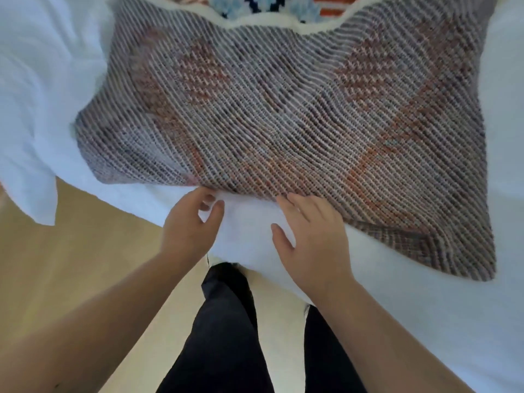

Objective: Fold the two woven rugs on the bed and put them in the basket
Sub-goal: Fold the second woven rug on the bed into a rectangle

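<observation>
A woven rug (278, 114) lies spread on the white bed (425, 321), its grey-and-orange underside facing up. Its colourful patterned face (272, 4) shows only as a strip at the far edge, beyond a cream border; I cannot tell whether that strip belongs to a second rug. My left hand (190, 225) hovers at the rug's near edge, fingers curled and apart, holding nothing. My right hand (309, 236) rests flat on the white sheet with its fingertips touching the rug's near edge. No basket is in view.
A white pillow or bunched duvet (37, 109) sits on the bed at the left. Wooden floor (71, 265) shows below the bed corner. My legs in dark trousers (226, 336) stand against the bed's corner.
</observation>
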Demonstrator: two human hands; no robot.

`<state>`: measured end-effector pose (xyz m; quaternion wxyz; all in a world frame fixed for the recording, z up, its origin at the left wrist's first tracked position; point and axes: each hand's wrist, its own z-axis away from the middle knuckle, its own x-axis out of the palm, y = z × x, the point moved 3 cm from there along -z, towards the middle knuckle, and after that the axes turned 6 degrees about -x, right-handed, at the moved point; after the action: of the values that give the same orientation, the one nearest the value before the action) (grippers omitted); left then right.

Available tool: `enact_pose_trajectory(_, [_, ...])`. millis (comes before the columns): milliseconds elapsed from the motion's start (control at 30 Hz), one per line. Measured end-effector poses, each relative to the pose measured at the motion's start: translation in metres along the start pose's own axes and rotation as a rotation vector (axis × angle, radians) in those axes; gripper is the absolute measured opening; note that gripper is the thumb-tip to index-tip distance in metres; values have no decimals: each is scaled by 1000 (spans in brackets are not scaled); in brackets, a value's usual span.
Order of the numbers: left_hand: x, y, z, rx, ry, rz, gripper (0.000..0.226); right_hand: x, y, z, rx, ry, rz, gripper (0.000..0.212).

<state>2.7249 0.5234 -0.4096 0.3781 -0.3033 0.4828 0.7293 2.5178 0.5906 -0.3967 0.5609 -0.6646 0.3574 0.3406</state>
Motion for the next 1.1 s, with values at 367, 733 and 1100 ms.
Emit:
enact_pose_trajectory(367, [-147, -117, -103, 49, 123, 68, 35, 108, -173, -144, -126, -107, -16, 43])
enact_pose_trajectory(733, [-147, -122, -140, -248, -180, 681, 29, 137, -189, -207, -119, -213, -143, 42])
enact_pose_trajectory(1100, [-125, -116, -130, -498, -425, 835, 32, 131, -155, -284, 198, -335, -463, 32])
